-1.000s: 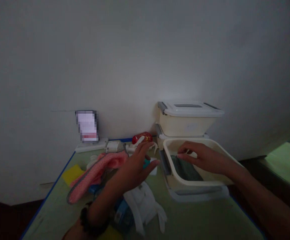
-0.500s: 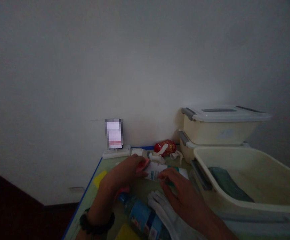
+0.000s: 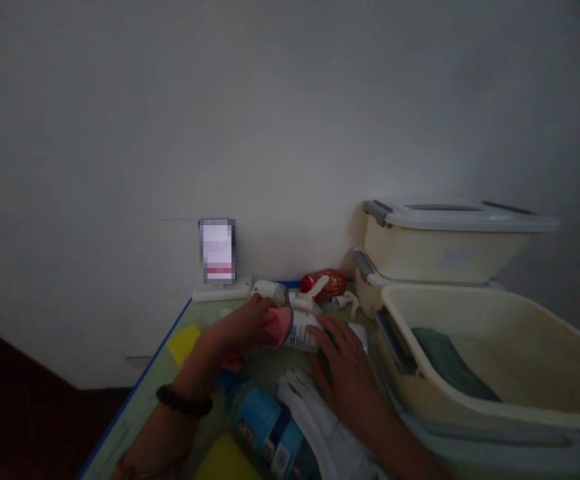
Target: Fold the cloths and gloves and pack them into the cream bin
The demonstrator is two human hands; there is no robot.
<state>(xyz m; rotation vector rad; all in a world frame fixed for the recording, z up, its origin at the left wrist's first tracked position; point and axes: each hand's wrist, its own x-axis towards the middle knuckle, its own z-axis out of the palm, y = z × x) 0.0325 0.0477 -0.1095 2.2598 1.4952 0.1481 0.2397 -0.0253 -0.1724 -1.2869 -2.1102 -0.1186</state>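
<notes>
My left hand [image 3: 243,328] is closed on a pink cloth [image 3: 276,328] with a dark edging, at the left end of a white bottle [image 3: 301,332] with green print that lies on its side. My right hand [image 3: 345,363] lies over the bottle's right part, fingers spread and fingertips on it, its thumb apart on the near side. Closer to me are a clear bottle with a blue label [image 3: 263,420] and white gloves [image 3: 315,413]. Part of another pink cloth [image 3: 231,361] shows under my left forearm.
White spray heads [image 3: 346,303] and a red patterned can-like item [image 3: 323,285] sit at the back. A phone [image 3: 219,250] stands against the wall. Yellow cloths [image 3: 184,343] lie at left and front. At right, an open cream bin [image 3: 530,333] holds a green cloth, before stacked lidded bins [image 3: 445,257].
My left hand has more of the pink cloth showing against the white bottle. My right hand has gone from curled fingers to spread ones over the bottle. The whole view has shifted slightly.
</notes>
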